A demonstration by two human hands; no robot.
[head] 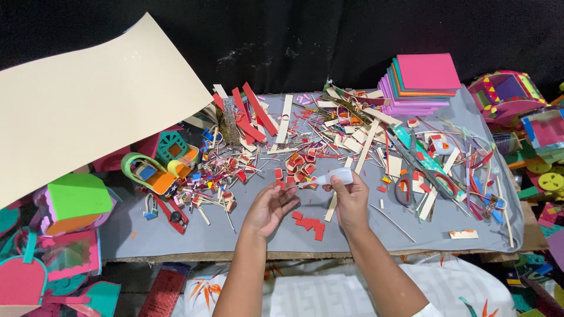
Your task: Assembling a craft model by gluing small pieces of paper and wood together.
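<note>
My right hand [351, 201] grips a small white glue bottle [332, 178] lying sideways, with its nozzle pointing left. My left hand [271, 206] pinches a small red foam piece [281, 185] at the fingertips, right at the nozzle tip. Both hands hover over the grey table cover [176, 232]. A few small red foam squares [310, 225] lie on the cover just below and between my hands.
Cut foam strips and scraps [329, 135] litter the cover. Scissors [413, 185] lie to the right, a red cutter [170, 212] to the left. A stack of foam sheets [420, 82] stands at the back right, a large cream sheet [88, 100] at the left. Foam craft models crowd both sides.
</note>
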